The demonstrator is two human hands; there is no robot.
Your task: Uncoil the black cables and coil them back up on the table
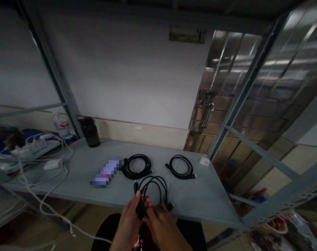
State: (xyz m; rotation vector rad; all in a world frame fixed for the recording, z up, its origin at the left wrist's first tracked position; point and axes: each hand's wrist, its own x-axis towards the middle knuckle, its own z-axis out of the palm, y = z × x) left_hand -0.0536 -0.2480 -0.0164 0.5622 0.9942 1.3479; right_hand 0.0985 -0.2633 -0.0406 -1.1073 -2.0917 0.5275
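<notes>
A loosely looped black cable (165,184) rises from between my two hands at the table's front edge. My left hand (132,212) is closed on its left side, thumb up along the strands, with one dark plug (136,186) sticking out above. On the other side my right hand (160,216) has its fingers curled in against the same bundle. Another connector end (171,206) pokes out past the right fingers. Just beyond lie two coiled black cables, one at the left (137,177) and one at the right (181,177), both flat on the table.
A phone with a blurred screen (106,172) lies left of the coils. A dark jar (89,132) stands at the back left, near white cords and a power strip (38,148). A small white piece (204,161) sits at the back right. Metal posts (242,94) frame the table.
</notes>
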